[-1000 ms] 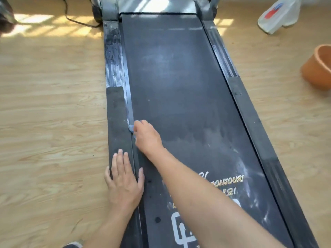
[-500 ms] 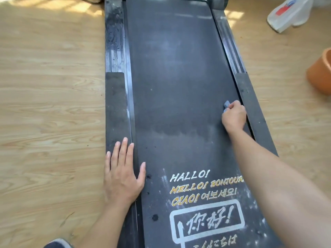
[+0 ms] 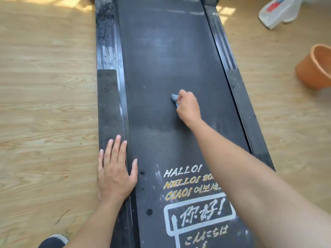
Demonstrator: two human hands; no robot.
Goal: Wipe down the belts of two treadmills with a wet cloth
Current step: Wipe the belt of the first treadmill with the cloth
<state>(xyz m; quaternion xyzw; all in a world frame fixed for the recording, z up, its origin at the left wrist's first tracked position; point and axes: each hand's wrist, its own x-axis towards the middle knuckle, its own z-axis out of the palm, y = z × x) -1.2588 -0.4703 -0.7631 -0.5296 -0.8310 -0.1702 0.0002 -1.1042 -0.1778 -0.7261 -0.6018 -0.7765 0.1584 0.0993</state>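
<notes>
so the right hand [image 3: 188,108] is curled round a small pale blue-grey cloth [image 3: 174,97], pressing it on the middle of the dusty black treadmill belt [image 3: 161,68]. The left hand [image 3: 114,170] lies flat, fingers straight, on the black side rail [image 3: 109,104], thumb touching the belt. An orange clay pot [image 3: 315,68] sits on the floor off right.

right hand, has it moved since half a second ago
Yes. The right hand, gripping the cloth, went left from the right side rail to the middle of the belt.
</notes>
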